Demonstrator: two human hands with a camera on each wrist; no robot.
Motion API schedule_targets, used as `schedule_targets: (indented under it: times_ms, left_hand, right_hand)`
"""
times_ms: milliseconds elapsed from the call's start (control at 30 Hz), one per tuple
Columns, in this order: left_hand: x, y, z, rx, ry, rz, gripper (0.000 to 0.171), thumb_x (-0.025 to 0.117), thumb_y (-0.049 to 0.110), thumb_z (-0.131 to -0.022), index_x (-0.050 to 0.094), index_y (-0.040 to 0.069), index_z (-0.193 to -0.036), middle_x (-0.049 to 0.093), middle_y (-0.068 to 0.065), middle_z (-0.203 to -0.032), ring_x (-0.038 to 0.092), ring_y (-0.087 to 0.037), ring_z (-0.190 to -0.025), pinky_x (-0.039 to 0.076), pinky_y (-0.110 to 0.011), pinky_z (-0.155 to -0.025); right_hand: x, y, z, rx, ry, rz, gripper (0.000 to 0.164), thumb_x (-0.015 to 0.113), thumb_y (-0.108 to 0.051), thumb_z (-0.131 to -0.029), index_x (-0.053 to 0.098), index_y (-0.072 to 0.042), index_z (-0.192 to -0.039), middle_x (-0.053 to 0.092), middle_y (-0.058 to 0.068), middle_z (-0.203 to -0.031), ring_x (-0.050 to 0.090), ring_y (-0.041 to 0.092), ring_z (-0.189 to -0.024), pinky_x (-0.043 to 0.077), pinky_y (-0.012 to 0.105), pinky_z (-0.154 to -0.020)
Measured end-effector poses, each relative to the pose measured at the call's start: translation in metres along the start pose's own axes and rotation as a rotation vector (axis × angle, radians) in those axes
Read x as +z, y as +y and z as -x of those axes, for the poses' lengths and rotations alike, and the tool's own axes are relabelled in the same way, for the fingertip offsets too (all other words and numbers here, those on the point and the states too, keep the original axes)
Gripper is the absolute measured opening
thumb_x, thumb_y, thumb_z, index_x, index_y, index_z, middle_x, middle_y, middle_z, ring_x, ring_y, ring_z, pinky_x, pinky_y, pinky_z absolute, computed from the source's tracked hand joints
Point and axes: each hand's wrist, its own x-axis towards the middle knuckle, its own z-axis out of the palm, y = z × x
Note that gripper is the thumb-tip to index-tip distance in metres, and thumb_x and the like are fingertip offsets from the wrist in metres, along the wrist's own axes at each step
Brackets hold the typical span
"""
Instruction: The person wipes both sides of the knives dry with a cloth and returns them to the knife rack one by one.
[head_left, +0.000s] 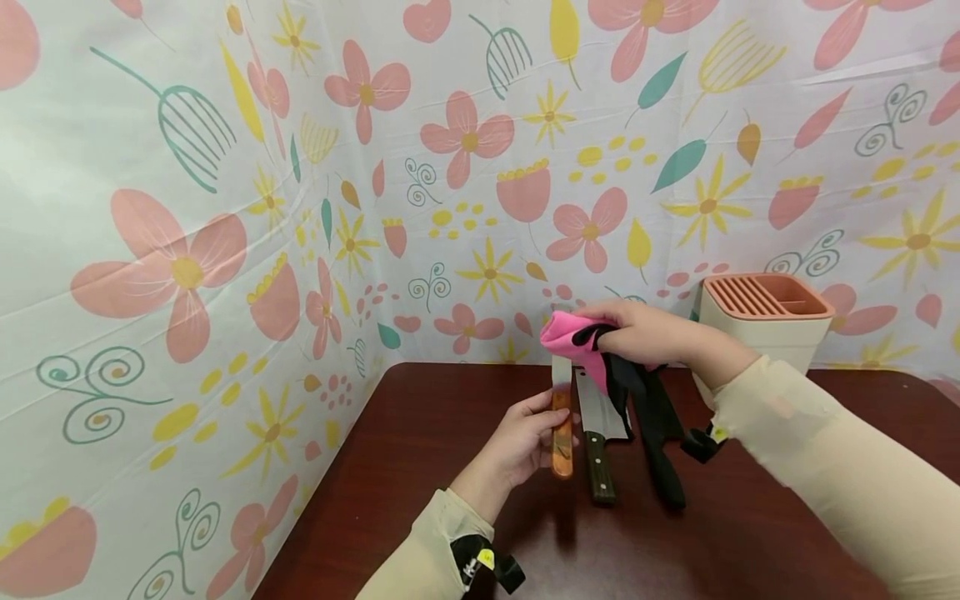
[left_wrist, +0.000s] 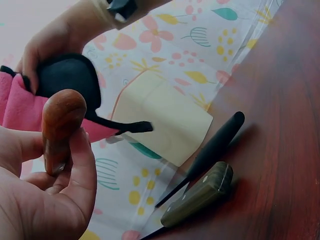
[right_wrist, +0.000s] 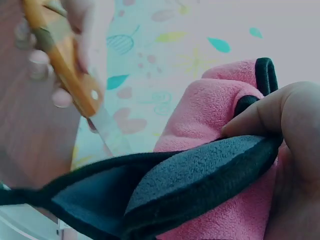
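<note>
My left hand (head_left: 521, 437) grips the wooden handle (head_left: 562, 446) of a knife, held upright over the table with its blade (right_wrist: 107, 129) pointing up. My right hand (head_left: 648, 332) pinches a folded pink cloth (head_left: 564, 332) with black edging and a dark grey inner side (right_wrist: 180, 175). In the head view the cloth covers the upper part of the blade. A cleaver (head_left: 600, 412) with a dark wooden handle lies just right of the held knife. Beside it lies a black-handled knife (head_left: 664, 475), partly hidden behind the cloth's hanging black part.
A cream knife block (head_left: 765, 337) with an orange slotted top stands at the table's back right, partly behind the right forearm. The dark red table (head_left: 420, 467) backs onto a flower-patterned curtain (head_left: 465, 217), which also runs along the left side.
</note>
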Motion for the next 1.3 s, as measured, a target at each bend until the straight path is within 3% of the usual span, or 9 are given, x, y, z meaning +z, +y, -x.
schedule_targets:
  times_ms: [133,333,567,800,1100,1300]
  left_hand:
    - [0.001,0.001,0.001,0.019,0.003,0.001,0.046,0.061,0.019,-0.103,0.054,0.018,-0.148,0.072,-0.002,-0.103,0.071,-0.012,-0.076,0.06,-0.029,-0.063]
    - [0.003,0.003,0.002,0.033,-0.015,-0.004,0.046,0.061,0.018,-0.103,0.055,0.02,-0.149,0.072,0.001,-0.102,0.071,-0.012,-0.077,0.06,-0.03,-0.062]
    - [0.004,0.005,0.003,0.024,-0.03,0.005,0.045,0.06,0.017,-0.103,0.055,0.018,-0.148,0.071,0.002,-0.103,0.072,-0.011,-0.077,0.06,-0.031,-0.061]
    - [0.003,0.005,0.003,0.03,-0.034,-0.002,0.044,0.059,0.017,-0.104,0.055,0.018,-0.148,0.071,0.0,-0.104,0.072,-0.013,-0.077,0.06,-0.031,-0.063]
    - [0.003,0.002,0.002,0.024,-0.045,-0.014,0.043,0.059,0.014,-0.103,0.056,0.014,-0.146,0.071,0.0,-0.104,0.072,-0.013,-0.079,0.061,-0.031,-0.063]
    - [0.003,-0.001,0.002,0.043,0.003,-0.049,0.047,0.06,0.013,-0.102,0.053,0.013,-0.149,0.072,-0.003,-0.104,0.072,-0.014,-0.079,0.061,-0.031,-0.062]
  right_hand:
    - [-0.008,-0.005,-0.012,-0.005,0.06,0.084,0.052,0.052,-0.001,-0.092,0.06,-0.009,-0.142,0.072,0.011,-0.108,0.061,0.018,-0.074,0.048,0.029,-0.066]
    - [-0.01,0.002,-0.035,0.03,0.153,0.292,0.054,0.051,-0.005,-0.093,0.058,-0.012,-0.146,0.072,0.015,-0.121,0.06,0.023,-0.086,0.045,0.038,-0.079]
    - [0.009,0.027,-0.06,0.091,0.235,0.405,0.056,0.052,-0.006,-0.093,0.056,-0.016,-0.148,0.068,0.017,-0.133,0.058,0.026,-0.08,0.044,0.038,-0.07]
    - [0.03,0.059,-0.074,0.121,0.382,0.486,0.067,0.053,0.001,-0.085,0.055,-0.018,-0.149,0.066,0.018,-0.138,0.064,0.032,-0.096,0.047,0.045,-0.076]
    - [0.047,0.068,-0.074,0.093,0.352,0.517,0.059,0.057,-0.002,-0.091,0.056,-0.016,-0.149,0.069,0.017,-0.129,0.066,0.039,-0.114,0.053,0.057,-0.097]
    - [0.055,0.063,-0.075,0.076,0.329,0.55,0.059,0.062,-0.009,-0.09,0.056,-0.017,-0.148,0.068,0.015,-0.132,0.066,0.038,-0.115,0.054,0.054,-0.098]
